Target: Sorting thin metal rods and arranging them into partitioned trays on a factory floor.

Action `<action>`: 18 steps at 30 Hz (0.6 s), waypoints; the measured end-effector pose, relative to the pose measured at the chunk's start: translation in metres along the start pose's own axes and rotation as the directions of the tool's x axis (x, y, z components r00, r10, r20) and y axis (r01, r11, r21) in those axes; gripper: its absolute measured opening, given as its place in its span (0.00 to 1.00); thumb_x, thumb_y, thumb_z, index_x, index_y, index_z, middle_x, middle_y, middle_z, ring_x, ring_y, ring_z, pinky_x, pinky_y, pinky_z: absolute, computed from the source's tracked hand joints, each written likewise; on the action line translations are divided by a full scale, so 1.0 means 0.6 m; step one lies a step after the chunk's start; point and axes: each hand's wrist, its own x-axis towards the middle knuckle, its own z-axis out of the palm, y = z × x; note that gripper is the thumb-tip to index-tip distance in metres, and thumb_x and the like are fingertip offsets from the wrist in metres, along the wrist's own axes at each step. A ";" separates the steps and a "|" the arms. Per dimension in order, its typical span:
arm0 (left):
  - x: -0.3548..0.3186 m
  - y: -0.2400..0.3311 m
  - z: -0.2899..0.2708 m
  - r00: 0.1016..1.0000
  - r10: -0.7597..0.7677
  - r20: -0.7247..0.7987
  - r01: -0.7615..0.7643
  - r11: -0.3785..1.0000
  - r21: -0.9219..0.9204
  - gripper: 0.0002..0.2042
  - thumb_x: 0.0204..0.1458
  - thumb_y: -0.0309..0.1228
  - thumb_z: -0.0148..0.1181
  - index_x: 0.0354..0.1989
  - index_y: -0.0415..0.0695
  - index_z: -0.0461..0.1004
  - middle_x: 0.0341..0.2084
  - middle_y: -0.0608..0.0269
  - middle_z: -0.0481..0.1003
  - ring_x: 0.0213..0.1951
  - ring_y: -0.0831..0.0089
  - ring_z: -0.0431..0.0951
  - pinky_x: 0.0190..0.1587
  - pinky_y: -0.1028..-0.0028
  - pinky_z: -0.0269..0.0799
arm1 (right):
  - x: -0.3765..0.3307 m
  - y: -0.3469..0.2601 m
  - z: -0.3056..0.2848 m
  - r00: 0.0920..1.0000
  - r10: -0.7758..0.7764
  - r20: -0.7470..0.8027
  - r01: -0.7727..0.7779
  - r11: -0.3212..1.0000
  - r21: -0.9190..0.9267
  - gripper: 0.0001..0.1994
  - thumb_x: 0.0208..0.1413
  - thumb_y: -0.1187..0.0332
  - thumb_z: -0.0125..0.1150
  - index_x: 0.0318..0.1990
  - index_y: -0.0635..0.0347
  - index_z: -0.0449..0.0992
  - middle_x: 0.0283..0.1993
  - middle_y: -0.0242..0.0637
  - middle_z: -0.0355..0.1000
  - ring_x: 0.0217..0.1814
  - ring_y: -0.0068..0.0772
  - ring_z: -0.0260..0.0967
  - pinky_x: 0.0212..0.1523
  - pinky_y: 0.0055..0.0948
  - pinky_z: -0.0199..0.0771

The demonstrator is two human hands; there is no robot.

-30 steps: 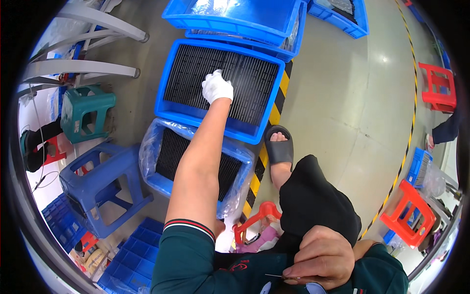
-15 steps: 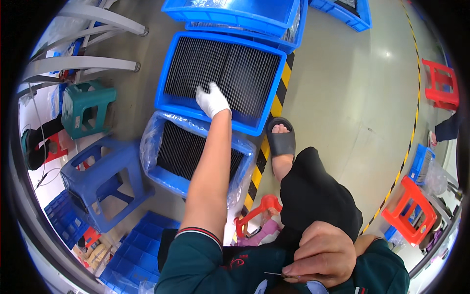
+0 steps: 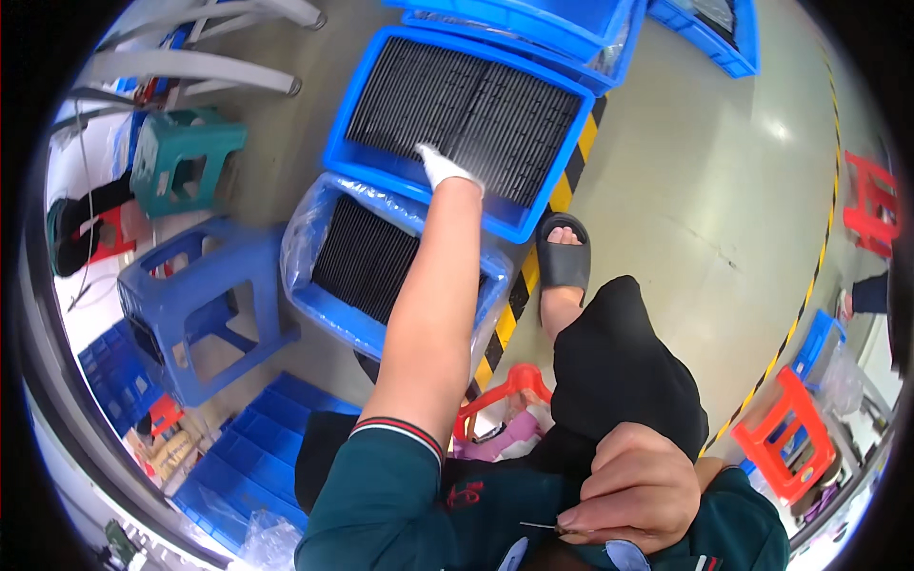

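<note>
My left hand (image 3: 447,170), in a white glove, reaches over a blue plastic bin (image 3: 356,167) at its near inner side. Rows of thin black strips (image 3: 505,124) fill that bin. The gloved fingers are smeared and partly turned away, so whether they touch or grip a strip does not show. Close to my body at the lower right, my bare right hand (image 3: 640,485) is closed in a pinch. A thin metal pin (image 3: 539,525) sticks out from its fingertips, pointing left; its other end is hidden by the fingers.
A second blue bin (image 3: 333,319), lined with clear plastic and holding black strips, lies partly under my left forearm. More blue bins (image 3: 533,24) are stacked beyond. Blue (image 3: 205,314) and green (image 3: 186,162) stools stand left, a red stool (image 3: 785,438) right. Yellow-black tape (image 3: 509,314) marks the floor.
The view has shifted, so the bins sit higher and further right. My left hand's spread fingers have drawn closer together over the strips. My right hand keeps its pinch on the pin.
</note>
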 end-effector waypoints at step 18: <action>-0.210 -0.035 -0.339 0.499 0.782 0.374 -0.424 -0.156 0.892 0.22 0.43 0.30 0.62 0.49 0.40 0.72 0.44 0.50 0.74 0.48 0.54 0.73 0.54 0.61 0.67 | 0.009 -0.035 0.056 0.968 0.002 0.251 0.027 0.994 -0.110 0.10 0.42 0.69 0.71 0.35 0.56 0.82 0.31 0.33 0.71 0.31 0.30 0.64 0.29 0.28 0.64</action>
